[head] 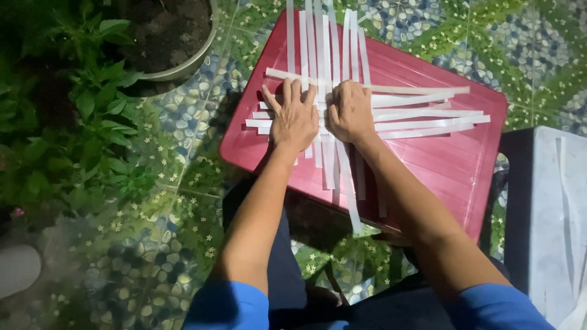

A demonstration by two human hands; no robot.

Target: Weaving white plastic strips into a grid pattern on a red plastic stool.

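Strips: a set of white strips (379, 110) is laid crosswise on the red board, one group running lengthwise away from the person and another group running sideways toward the right; the two groups are interlaced at the centre, under and between the hands.
Left hand: the left hand (293, 119) is pressed palm-down on the crossing of the strips, its fingers (292, 91) spread open and flat, nothing gripped.
Right hand: the right hand (350, 113) is placed just beside the left, touching the strips; its fingers are curled downward onto the strips, and whether a strip is pinched beneath them cannot be told.
Board: a red ribbed plastic board (440, 165) is used as the table and is seen tilted in the frame, above the person's knees.
Sleeves: blue sleeves (229, 305) are seen at the lower edge on both arms.
Floor: a floor (153, 244) of green tiles patterned with pebbles and small flowers is seen around the board.
Plants: leafy green plants (73, 122) and a pale pot (183, 61) filled with soil are found at the left.
Grey surface: a pale grey surface (550, 214) carrying further strips is seen at the right edge.
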